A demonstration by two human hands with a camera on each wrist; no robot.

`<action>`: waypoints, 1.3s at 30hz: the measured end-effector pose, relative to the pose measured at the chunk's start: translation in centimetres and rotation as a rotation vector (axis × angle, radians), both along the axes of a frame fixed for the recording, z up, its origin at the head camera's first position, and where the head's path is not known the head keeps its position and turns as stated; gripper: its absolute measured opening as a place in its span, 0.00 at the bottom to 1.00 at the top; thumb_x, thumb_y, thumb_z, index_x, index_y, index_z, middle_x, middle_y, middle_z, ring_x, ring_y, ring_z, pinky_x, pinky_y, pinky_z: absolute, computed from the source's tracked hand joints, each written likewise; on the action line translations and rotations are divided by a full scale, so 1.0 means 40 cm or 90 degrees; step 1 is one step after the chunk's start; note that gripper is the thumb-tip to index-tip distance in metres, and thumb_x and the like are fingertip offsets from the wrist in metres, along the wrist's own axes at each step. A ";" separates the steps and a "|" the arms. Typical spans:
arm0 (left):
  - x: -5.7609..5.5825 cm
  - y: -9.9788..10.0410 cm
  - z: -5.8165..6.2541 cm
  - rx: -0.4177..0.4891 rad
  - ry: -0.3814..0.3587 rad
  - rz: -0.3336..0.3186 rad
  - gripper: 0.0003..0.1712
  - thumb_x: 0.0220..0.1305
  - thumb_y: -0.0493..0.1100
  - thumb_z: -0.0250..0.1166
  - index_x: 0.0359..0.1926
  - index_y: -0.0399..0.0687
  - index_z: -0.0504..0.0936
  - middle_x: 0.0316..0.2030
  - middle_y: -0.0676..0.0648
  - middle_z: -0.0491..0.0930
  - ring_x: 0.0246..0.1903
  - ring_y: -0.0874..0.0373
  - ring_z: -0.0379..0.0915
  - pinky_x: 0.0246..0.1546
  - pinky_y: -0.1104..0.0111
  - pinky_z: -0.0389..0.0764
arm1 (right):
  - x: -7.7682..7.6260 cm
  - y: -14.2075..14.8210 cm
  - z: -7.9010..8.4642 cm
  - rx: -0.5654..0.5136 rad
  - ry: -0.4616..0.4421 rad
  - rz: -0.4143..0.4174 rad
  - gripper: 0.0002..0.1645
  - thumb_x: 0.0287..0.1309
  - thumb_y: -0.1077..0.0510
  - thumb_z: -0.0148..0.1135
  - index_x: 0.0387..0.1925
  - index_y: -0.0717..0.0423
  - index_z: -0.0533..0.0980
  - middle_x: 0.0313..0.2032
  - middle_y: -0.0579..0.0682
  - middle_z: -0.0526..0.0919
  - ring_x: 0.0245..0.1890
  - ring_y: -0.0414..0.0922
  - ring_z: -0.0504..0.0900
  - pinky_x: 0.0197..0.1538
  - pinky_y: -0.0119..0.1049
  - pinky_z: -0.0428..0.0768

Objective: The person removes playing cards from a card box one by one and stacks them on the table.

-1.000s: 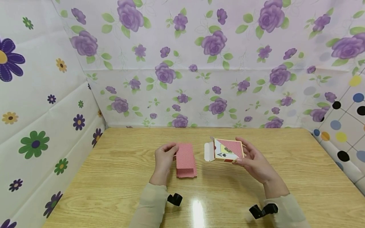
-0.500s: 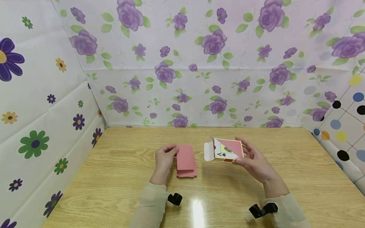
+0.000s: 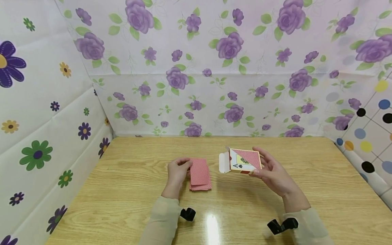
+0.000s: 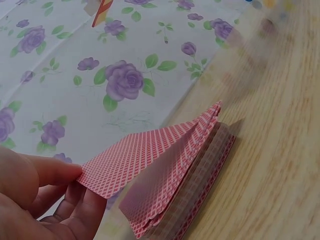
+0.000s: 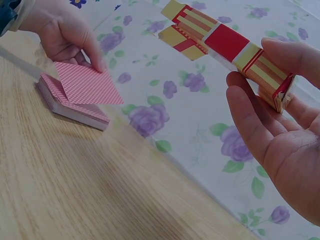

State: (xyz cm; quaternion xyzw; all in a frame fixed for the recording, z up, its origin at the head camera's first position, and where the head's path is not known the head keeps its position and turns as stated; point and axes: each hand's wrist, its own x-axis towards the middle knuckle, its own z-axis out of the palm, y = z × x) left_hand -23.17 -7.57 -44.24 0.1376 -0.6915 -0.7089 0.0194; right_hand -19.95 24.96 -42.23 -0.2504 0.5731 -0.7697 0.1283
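My left hand (image 3: 177, 173) pinches the edge of a red-patterned playing card (image 3: 199, 172), back side up. The card slants over a deck of cards (image 3: 200, 188) lying on the table. In the left wrist view, thumb and fingers grip one corner of the card (image 4: 130, 160), while its far end meets the deck (image 4: 202, 175); whether it is a single card cannot be told. To the right, my right hand (image 3: 275, 175) holds a card box (image 3: 247, 160) above the table, between thumb and fingers. Its flap is open and points left. The box's inside is hidden.
A wooden table (image 3: 128, 177) lies under both hands. Behind it rises a floral cloth wall (image 3: 208, 102), with patterned sheets at the left (image 3: 70, 129) and right (image 3: 373, 136).
My left hand has come slightly down toward me. The card has lowered with it and covers more of the deck's near end. My right hand and the box stay still.
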 end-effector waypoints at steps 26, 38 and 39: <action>-0.003 -0.002 -0.015 -0.116 0.000 0.002 0.06 0.60 0.34 0.64 0.38 0.38 0.83 0.35 0.44 0.78 0.33 0.56 0.74 0.33 0.65 0.81 | -0.001 0.001 -0.001 -0.012 0.012 0.012 0.44 0.61 0.78 0.45 0.73 0.51 0.45 0.62 0.47 0.65 0.56 0.41 0.75 0.50 0.36 0.81; 0.000 -0.004 -0.027 -0.185 0.004 -0.012 0.05 0.58 0.35 0.65 0.36 0.38 0.83 0.35 0.43 0.78 0.35 0.55 0.72 0.29 0.71 0.74 | -0.001 0.001 0.000 -0.003 0.003 0.002 0.44 0.61 0.78 0.45 0.73 0.50 0.45 0.61 0.47 0.65 0.55 0.41 0.75 0.50 0.36 0.81; 0.000 -0.004 -0.027 -0.189 0.003 -0.012 0.05 0.58 0.35 0.65 0.36 0.39 0.83 0.35 0.43 0.78 0.35 0.55 0.72 0.29 0.72 0.74 | -0.001 0.002 0.000 -0.002 0.004 0.001 0.44 0.61 0.77 0.46 0.73 0.50 0.45 0.61 0.47 0.65 0.55 0.41 0.75 0.50 0.36 0.81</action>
